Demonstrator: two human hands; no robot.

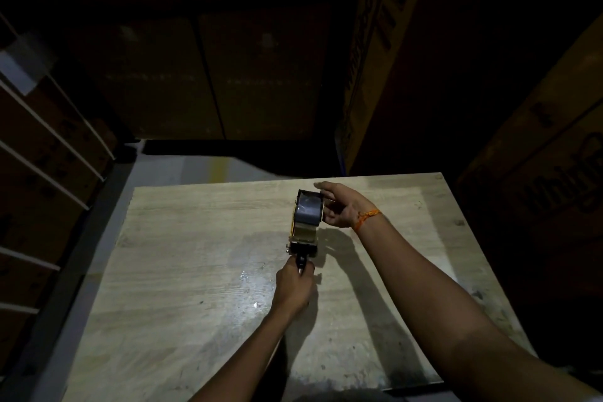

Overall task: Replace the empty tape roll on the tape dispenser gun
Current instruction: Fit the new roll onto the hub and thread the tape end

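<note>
Tape dispenser gun (305, 225) stands on the counter (195, 271), its handle clenched in the left hand (293, 285) at the near end. Beyond that grip, a tape roll (309, 208) sits in the frame; it looks full-bodied and glossy, so I judge the fresh roll is likely mounted, though the dim light leaves this unsure. Right of the roll, the right hand (341, 206) is spread loosely with its fingers against the roll's side, grasping nothing firmly. Probably left: seating the roll and threading the tape to the cutter. No empty core shows anywhere.
</note>
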